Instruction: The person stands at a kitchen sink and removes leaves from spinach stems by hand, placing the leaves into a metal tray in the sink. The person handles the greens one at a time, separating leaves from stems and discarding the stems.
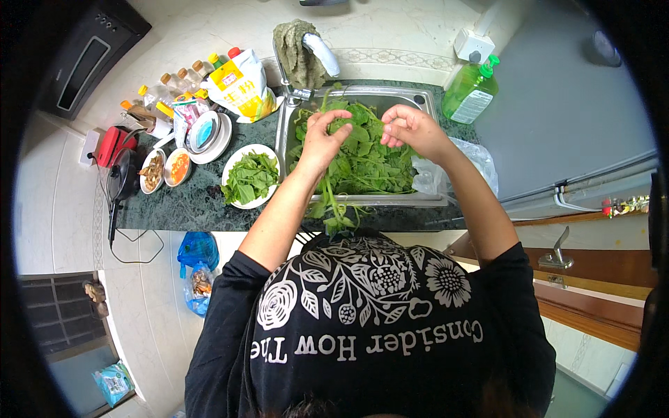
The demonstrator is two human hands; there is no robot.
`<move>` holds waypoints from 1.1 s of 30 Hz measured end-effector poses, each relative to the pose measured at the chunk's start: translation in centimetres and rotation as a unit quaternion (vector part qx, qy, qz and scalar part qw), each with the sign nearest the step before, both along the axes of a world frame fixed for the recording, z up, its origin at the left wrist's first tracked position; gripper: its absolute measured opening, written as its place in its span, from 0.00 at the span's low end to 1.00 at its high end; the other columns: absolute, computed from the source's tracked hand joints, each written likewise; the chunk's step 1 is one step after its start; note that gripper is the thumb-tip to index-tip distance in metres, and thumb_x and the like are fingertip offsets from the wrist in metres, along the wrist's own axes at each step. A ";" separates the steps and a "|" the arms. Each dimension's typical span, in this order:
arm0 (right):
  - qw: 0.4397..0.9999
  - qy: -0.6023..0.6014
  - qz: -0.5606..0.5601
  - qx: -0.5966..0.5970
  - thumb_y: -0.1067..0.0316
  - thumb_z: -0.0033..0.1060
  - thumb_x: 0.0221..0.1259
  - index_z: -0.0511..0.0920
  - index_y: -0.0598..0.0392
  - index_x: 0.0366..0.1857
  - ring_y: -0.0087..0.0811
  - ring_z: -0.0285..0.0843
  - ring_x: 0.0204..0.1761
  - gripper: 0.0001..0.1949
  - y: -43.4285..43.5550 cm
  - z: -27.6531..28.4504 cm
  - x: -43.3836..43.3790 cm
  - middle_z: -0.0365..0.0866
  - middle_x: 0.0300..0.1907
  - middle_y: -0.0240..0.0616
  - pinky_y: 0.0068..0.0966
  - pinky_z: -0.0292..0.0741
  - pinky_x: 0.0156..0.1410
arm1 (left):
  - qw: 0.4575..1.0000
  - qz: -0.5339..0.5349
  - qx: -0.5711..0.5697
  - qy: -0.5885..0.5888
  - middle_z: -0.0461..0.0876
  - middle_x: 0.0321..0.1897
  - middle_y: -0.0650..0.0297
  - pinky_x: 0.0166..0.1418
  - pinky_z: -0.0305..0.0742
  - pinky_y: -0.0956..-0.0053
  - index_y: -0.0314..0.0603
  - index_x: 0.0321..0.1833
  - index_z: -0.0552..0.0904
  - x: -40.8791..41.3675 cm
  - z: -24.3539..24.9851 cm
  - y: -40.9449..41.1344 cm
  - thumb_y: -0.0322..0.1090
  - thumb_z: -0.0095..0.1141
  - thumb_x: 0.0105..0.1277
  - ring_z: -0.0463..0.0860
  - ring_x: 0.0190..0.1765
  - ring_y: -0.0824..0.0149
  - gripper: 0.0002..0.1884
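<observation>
My left hand (325, 137) is over the left part of a steel sink (439, 198) heaped with leafy green vines (360, 167). A long vine stem (327, 188) runs through the curled fingers of this hand, while its thumb and forefinger are apart. The lower end of that vine hangs over the sink's front rim, with leaves and tendrils near my shirt. On the right, my right hand (413, 130) pinches a thin green strand (383, 122) between thumb and fingertips, above the greens. Its palm side is partly hidden.
Left of the sink stands a white plate of picked leaves (252, 177). Farther left are small food bowls (177, 167), stacked dishes (222, 137), bottles and a white-yellow bag (243, 86). A cloth (298, 52) drapes the faucet. A green soap bottle (470, 94) and plastic bag (470, 162) sit right.
</observation>
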State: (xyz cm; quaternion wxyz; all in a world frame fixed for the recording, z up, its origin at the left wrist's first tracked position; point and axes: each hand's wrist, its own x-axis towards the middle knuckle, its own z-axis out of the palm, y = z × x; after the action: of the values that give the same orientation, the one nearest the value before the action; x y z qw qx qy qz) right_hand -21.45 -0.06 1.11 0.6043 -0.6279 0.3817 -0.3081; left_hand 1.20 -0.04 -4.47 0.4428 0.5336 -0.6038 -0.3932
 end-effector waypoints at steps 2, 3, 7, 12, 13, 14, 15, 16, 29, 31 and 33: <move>0.997 0.029 -0.022 -0.068 0.69 0.57 0.64 0.75 0.58 0.42 0.17 0.75 0.36 0.07 0.0 -0.6 0.3 0.80 0.34 0.31 0.17 0.73 0.44 | 0.983 -0.056 0.127 0.120 0.74 0.22 0.80 0.24 0.54 0.87 0.47 0.40 0.84 -0.8 3.5 1.2 0.37 0.58 0.65 0.62 0.21 0.85 0.06; 0.993 0.044 -0.029 -0.104 0.69 0.57 0.63 0.75 0.58 0.42 0.17 0.75 0.38 0.07 0.0 -0.6 0.7 0.80 0.35 0.32 0.17 0.73 0.45 | 0.976 -0.059 0.152 0.144 0.74 0.22 0.80 0.24 0.53 0.87 0.46 0.41 0.84 -0.8 4.0 1.5 0.37 0.58 0.64 0.62 0.21 0.85 0.06; 0.962 0.126 -0.063 -0.233 0.72 0.61 0.59 0.79 0.59 0.37 0.20 0.76 0.40 0.05 0.8 0.5 1.7 0.80 0.35 0.32 0.19 0.74 0.47 | 0.957 -0.089 0.199 0.193 0.80 0.28 0.78 0.25 0.54 0.87 0.47 0.41 0.85 -0.5 4.3 2.0 0.38 0.59 0.63 0.64 0.23 0.86 0.07; 0.921 0.173 -0.060 -0.345 0.69 0.61 0.55 0.81 0.57 0.35 0.33 0.79 0.38 0.07 0.4 0.2 2.2 0.81 0.34 0.37 0.27 0.75 0.45 | 0.963 -0.085 0.181 0.181 0.78 0.25 0.79 0.25 0.56 0.87 0.46 0.40 0.84 -0.6 4.9 2.1 0.35 0.61 0.62 0.64 0.22 0.86 0.06; 0.906 0.186 -0.058 -0.377 0.68 0.62 0.54 0.81 0.56 0.35 0.38 0.79 0.37 0.07 0.3 0.3 2.3 0.81 0.34 0.39 0.31 0.75 0.44 | 0.964 -0.087 0.179 0.178 0.78 0.25 0.78 0.25 0.56 0.87 0.46 0.39 0.84 -0.5 4.9 2.1 0.35 0.61 0.62 0.65 0.22 0.86 0.06; 0.883 0.195 -0.059 -0.422 0.68 0.62 0.53 0.81 0.56 0.35 0.39 0.79 0.36 0.08 0.3 0.5 2.3 0.81 0.33 0.38 0.31 0.75 0.43 | 0.965 -0.089 0.176 0.175 0.79 0.26 0.78 0.25 0.56 0.87 0.45 0.39 0.84 -0.4 4.8 2.0 0.35 0.61 0.62 0.65 0.22 0.86 0.05; 0.859 0.203 -0.060 -0.466 0.68 0.62 0.53 0.81 0.56 0.35 0.39 0.78 0.36 0.08 0.3 0.6 2.4 0.81 0.33 0.38 0.32 0.75 0.43 | 0.965 -0.091 0.174 0.173 0.80 0.26 0.78 0.25 0.56 0.88 0.45 0.38 0.84 -0.3 4.7 1.9 0.35 0.61 0.62 0.65 0.22 0.86 0.05; 0.833 0.211 -0.060 -0.509 0.67 0.62 0.52 0.81 0.55 0.36 0.40 0.78 0.35 0.08 0.3 0.8 2.4 0.80 0.33 0.38 0.32 0.74 0.43 | 0.965 -0.094 0.175 0.171 0.80 0.26 0.78 0.25 0.57 0.88 0.45 0.38 0.84 -0.2 4.7 1.8 0.35 0.61 0.62 0.65 0.22 0.86 0.05; 0.985 -0.017 -0.120 -0.119 0.72 0.65 0.56 0.81 0.61 0.37 0.19 0.78 0.33 0.07 0.8 -1.9 4.1 0.83 0.35 0.35 0.17 0.74 0.36 | 0.974 -0.114 0.140 0.139 0.80 0.27 0.71 0.36 0.67 0.85 0.39 0.34 0.83 0.3 2.1 0.9 0.28 0.60 0.58 0.73 0.29 0.82 0.02; 0.978 -0.085 -0.153 -0.112 0.73 0.64 0.57 0.81 0.61 0.38 0.19 0.78 0.36 0.07 0.5 -1.7 3.8 0.84 0.39 0.36 0.15 0.75 0.39 | 0.978 -0.107 0.144 0.107 0.81 0.27 0.70 0.40 0.69 0.84 0.38 0.33 0.83 0.5 1.3 0.7 0.26 0.60 0.58 0.74 0.31 0.80 0.02; 0.963 -0.147 -0.189 -0.122 0.74 0.65 0.56 0.81 0.60 0.39 0.18 0.78 0.37 0.08 0.4 -1.0 3.2 0.84 0.40 0.36 0.15 0.74 0.40 | 0.990 -0.064 0.121 0.010 0.81 0.23 0.68 0.36 0.70 0.81 0.37 0.30 0.83 1.8 -1.6 0.0 0.29 0.60 0.55 0.75 0.27 0.78 0.03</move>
State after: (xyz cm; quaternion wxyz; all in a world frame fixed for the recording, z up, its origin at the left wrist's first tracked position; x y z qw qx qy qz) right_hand -18.27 0.35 0.15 0.5028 -0.5612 0.3601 -0.5501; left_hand 2.96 0.00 -6.04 0.3547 0.5393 -0.5803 -0.4966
